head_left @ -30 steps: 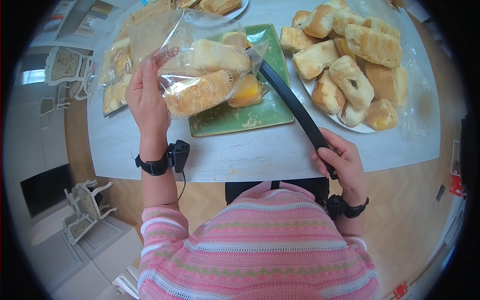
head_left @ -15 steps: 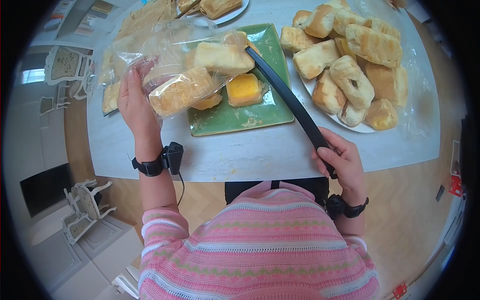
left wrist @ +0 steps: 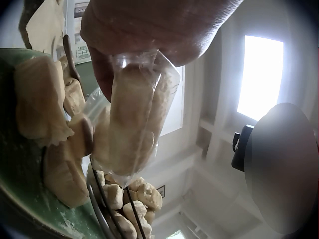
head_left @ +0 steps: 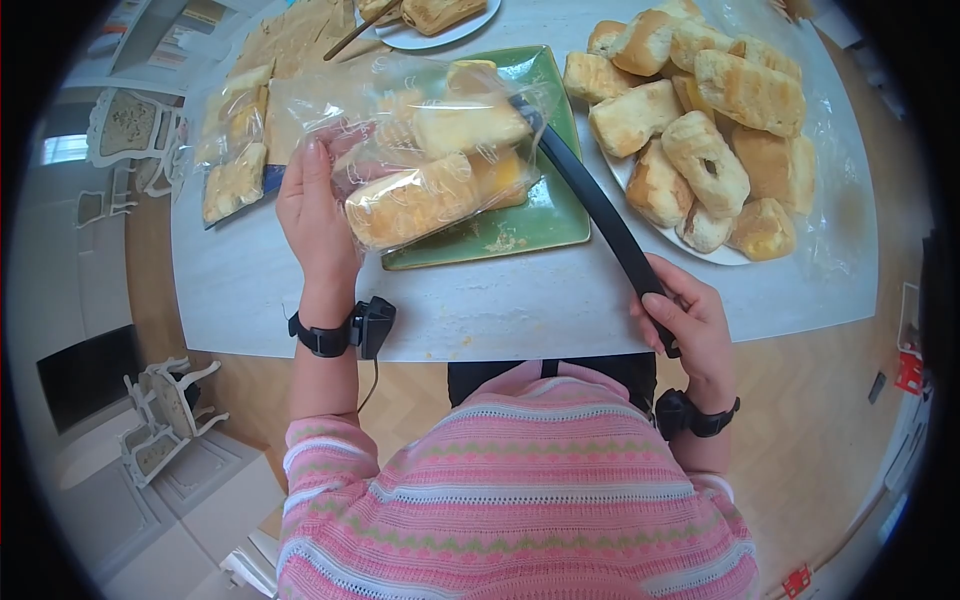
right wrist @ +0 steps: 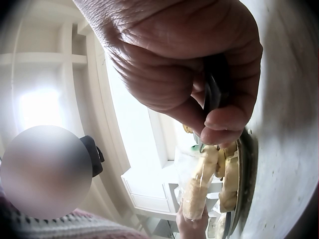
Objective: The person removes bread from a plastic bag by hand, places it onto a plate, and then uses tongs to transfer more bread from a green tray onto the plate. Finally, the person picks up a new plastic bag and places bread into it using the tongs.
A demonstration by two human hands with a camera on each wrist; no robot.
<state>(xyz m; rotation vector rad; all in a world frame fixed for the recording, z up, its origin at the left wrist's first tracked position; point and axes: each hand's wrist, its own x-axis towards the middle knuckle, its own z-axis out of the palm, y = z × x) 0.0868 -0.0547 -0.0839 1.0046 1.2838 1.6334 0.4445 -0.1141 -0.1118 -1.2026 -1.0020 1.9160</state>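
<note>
A: What lies in front of the person, biggest first?

B: A pale, marbled tabletop (head_left: 470,325). Beyond the right hand (head_left: 692,315) there's a white plate (head_left: 735,257) heaped with golden bread rolls (head_left: 705,170), and between and beyond the hands a green square plate with a raised rim (head_left: 560,225)

A: And the bag?

B: The clear printed plastic bag (head_left: 355,92) is in the left hand (head_left: 320,215), over the near left part of the green plate. The thumb is in front and the fingers lie behind the film. Pale oblong buns (head_left: 412,202) show through it

A: What about the other hand?

B: It's closed round the near end of some long black tongs (head_left: 600,208). They slant away towards the bag's right side, their tips by one bun's end. I can't tell whether they pinch it

A: How would all that handle?

B: I'd guess the film is thin, slippery and quick to crumple, so it wants a broad grip along the side, with the weight of the bread supported from below. The buns look light and soft, easily dented; I'd take them round the middle, gently. The tongs seem stiff, best steered from that near end
</note>
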